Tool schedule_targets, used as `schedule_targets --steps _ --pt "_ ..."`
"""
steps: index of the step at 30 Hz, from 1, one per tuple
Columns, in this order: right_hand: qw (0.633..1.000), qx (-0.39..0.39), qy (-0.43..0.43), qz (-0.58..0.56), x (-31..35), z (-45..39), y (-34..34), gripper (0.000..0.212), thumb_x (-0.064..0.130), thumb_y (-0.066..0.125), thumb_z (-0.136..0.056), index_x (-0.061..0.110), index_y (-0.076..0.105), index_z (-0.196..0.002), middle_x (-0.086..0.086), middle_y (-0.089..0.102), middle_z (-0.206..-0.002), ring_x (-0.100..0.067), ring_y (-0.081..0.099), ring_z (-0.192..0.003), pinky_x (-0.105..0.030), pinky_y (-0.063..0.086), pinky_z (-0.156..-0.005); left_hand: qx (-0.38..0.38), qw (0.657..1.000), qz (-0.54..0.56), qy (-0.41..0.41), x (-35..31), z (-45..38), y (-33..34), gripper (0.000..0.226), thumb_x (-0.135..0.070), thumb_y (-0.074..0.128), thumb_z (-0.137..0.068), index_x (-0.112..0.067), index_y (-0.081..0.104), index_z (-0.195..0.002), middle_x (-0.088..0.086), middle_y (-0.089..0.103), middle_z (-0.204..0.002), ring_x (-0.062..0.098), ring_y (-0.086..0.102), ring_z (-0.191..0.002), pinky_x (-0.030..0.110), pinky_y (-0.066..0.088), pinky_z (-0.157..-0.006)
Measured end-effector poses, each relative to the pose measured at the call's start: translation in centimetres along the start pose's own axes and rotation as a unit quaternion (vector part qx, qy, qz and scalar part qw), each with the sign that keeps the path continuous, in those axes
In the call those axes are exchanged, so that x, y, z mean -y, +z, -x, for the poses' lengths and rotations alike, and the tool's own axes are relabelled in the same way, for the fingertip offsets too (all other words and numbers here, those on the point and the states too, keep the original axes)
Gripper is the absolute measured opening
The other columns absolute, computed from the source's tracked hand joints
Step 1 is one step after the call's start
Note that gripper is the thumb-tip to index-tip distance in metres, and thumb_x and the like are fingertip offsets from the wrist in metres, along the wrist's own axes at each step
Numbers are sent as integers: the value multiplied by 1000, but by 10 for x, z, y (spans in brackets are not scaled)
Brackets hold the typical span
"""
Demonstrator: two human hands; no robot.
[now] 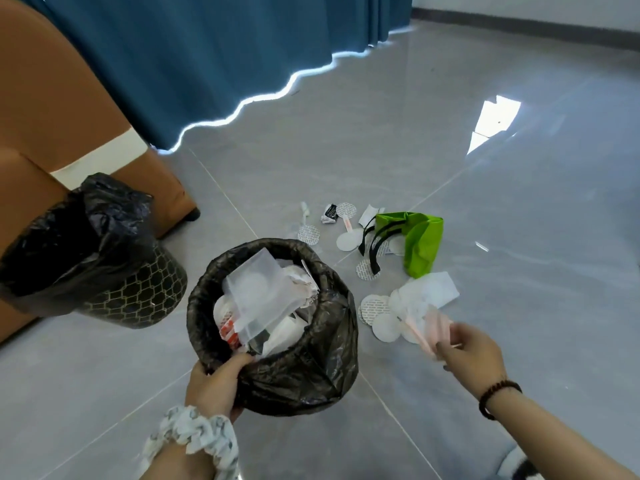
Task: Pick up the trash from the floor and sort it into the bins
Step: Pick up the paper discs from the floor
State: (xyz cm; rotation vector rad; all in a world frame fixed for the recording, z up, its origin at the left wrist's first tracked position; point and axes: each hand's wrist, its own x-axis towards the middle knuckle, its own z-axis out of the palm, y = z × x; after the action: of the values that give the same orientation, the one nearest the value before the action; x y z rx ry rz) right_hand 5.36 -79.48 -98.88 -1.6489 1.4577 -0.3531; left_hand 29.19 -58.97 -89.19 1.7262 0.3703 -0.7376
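The grey tiled floor (pixel 450 133) is carrying the whole scene, with a blue curtain (pixel 207 64) and a brown sofa (pixel 52 116) standing behind. Two bins are sitting near the sofa: the far bin (pixel 104 258), lined with a black bag, is showing no contents from this angle, while the near bin (pixel 273 327) is holding a clear plastic bag (pixel 259 296), white discs and a red-and-white wrapper, and is looking close to full. The left hand (pixel 214 386) is gripping the near bin's rim, thumb curled over the liner. The right hand (pixel 471 351) is pinching a pale pink strip (pixel 433 334) between thumb and fingers (pixel 453 336), just above the scattered trash; the strip is blurred, so its exact kind cannot be told. Still lying on the floor are a green bag (pixel 419 244) with black straps, a white sheet (pixel 433 289), several round foil seals (pixel 374 308) and a small black wrapper (pixel 330 213). Risk, as a judgement: the light strip is likely to slip from such a shallow pinch, the heaped contents are likely to spill if more is pressed in, and the thumb-held liner is likely to slide off the rim.
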Motion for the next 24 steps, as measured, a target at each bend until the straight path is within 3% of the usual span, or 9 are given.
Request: schedule_targets --steps 2,3,6,9,12,15,16,20,24 --pt "993 -24 -95 -72 49 3 -10 18 9 64 -78 26 64 -77 12 67 -71 -11 65 -70 -40 57 -73 -4 1000 -9 8 4 0 0 44 -9 75 -69 -12 59 -110 15 67 -101 32 65 -88 43 54 -83" --pt "983 -21 -159 -93 79 8 -12 22 7 65 -78 29 63 -81 15 66 -72 -5 62 -70 -32 56 -72 -6 1000 -9 9 5 2 0 46 -12 76 -69 -12 58 -111 14 67 -103 32 65 -89 43 54 -83" --pt "927 -3 -368 -73 153 26 -4 27 6 64 -80 23 64 -100 17 61 -84 -3 57 -76 -16 48 -65 -5 1000 -7 8 10 7 2 39 -15 73 -72 -10 59 -107 13 67 -99 31 64 -87 45 54 -84" --pt "833 22 -552 37 190 37 23 33 2 63 -77 14 64 -107 1 61 -95 -11 58 -76 -22 50 -62 -3 1000 13 -3 15 8 4 35 -17 71 -78 -10 58 -110 14 66 -102 32 64 -87 46 54 -84" --pt "709 79 -667 216 201 34 47 34 1 73 -62 12 66 -93 -6 61 -90 -23 61 -71 -25 43 -47 3 998 44 -38 19 8 6 38 -21 66 -82 -12 56 -118 15 64 -111 35 63 -93 43 54 -78" --pt "593 154 -706 355 217 31 62 30 0 72 -64 7 66 -92 -11 57 -93 -29 58 -76 -33 48 -50 12 994 88 -62 17 6 5 32 -17 57 -87 -12 56 -119 17 64 -111 38 62 -96 44 53 -76" --pt "576 172 -705 376 224 32 67 27 -1 67 -71 5 64 -97 -13 54 -100 -31 56 -84 -38 51 -55 4 995 87 -55 18 4 4 29 -16 55 -89 -12 55 -117 16 64 -108 37 62 -95 43 52 -77" --pt "559 260 -623 481 235 33 98 30 0 50 -87 6 61 -114 -10 50 -116 -27 45 -108 -35 46 -70 -30 997 67 10 14 3 3 23 -13 53 -90 -9 57 -112 11 63 -97 34 59 -95 46 48 -91" --pt "567 320 -542 532 229 26 121 29 11 46 -91 7 63 -114 -10 56 -118 -27 53 -109 -34 49 -77 -54 994 59 75 17 7 4 16 -10 52 -90 -8 60 -104 8 62 -88 22 58 -81 33 47 -68"
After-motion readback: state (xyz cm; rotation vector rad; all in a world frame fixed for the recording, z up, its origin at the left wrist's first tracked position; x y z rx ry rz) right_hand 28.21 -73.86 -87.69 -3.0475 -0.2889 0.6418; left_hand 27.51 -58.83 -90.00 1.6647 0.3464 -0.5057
